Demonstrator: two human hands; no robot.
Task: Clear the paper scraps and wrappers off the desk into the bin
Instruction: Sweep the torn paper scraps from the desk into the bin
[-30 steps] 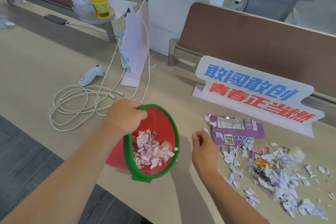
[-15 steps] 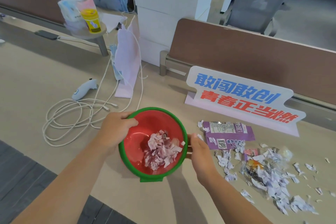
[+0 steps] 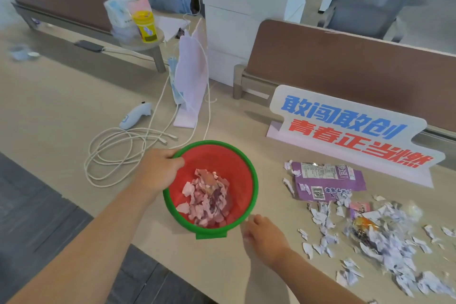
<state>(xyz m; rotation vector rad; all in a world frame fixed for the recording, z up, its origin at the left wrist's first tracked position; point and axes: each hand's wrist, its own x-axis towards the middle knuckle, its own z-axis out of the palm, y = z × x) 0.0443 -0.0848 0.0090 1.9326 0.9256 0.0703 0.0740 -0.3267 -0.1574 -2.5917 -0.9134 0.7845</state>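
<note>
A red bin with a green rim [image 3: 249, 170] stands upright on the desk, several paper scraps [image 3: 207, 200] lying in its bottom. My left hand [image 3: 158, 173] grips the bin's rim on the left side. My right hand [image 3: 264, 237] rests on the desk just right of the bin's near edge, fingers loosely curled, holding nothing that I can see. To the right lie a purple wrapper [image 3: 325, 181], a clear wrapper with orange print [image 3: 362, 227] and a spread of several white paper scraps [image 3: 385, 247].
A white sign with blue and red characters [image 3: 350, 131] stands behind the scraps. Coiled white cables [image 3: 118, 150], a white handheld device [image 3: 135, 116] and an upright white stand [image 3: 192, 81] lie left of the bin. Brown dividers run along the back; the desk's front edge is near my arms.
The bin has gone from tilted over the desk edge to upright on the desk. My right hand has left the bin's right side and dropped to the desk by its near edge.
</note>
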